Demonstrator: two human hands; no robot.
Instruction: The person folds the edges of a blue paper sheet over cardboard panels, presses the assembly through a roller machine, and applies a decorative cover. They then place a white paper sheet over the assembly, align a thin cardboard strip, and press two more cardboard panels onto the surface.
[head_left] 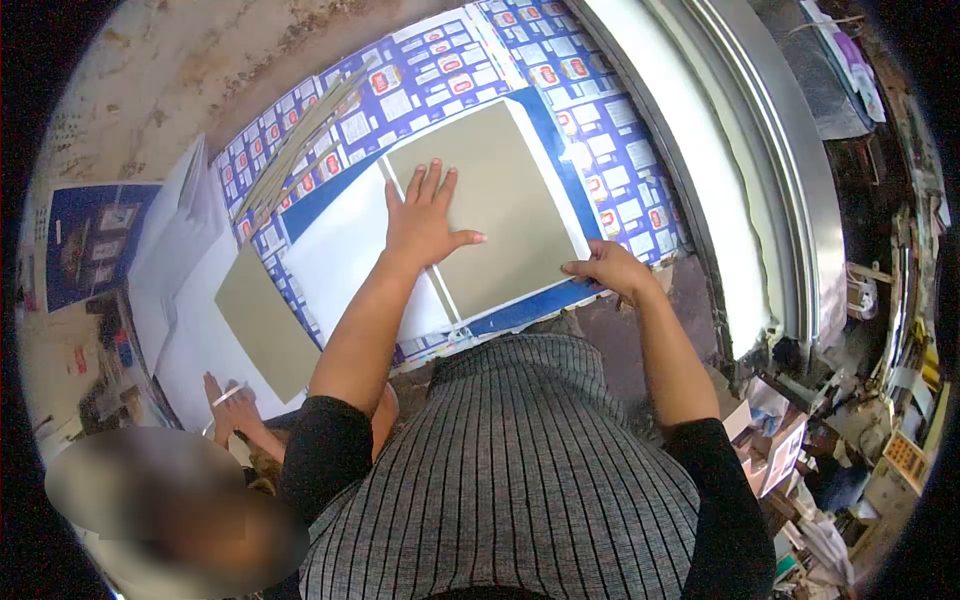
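Observation:
My left hand [425, 225] lies flat with its fingers spread, across a narrow strip [440, 290] and the left part of a grey-brown board [500, 200]. This board rests on a white sheet [340, 260] with a blue sheet [545, 300] showing around it. At the lower right corner of the board, my right hand [615, 270] pinches the edge between thumb and fingers. Exactly which layers are in that pinch is hidden.
Purple printed sheets [400, 90] cover the table, with long thin strips [300, 140] on them. Another grey-brown board [265, 320] lies on white paper at left, near another person's hand [235, 405] holding a white stick-like thing. A metal-edged white structure [700, 130] stands at right.

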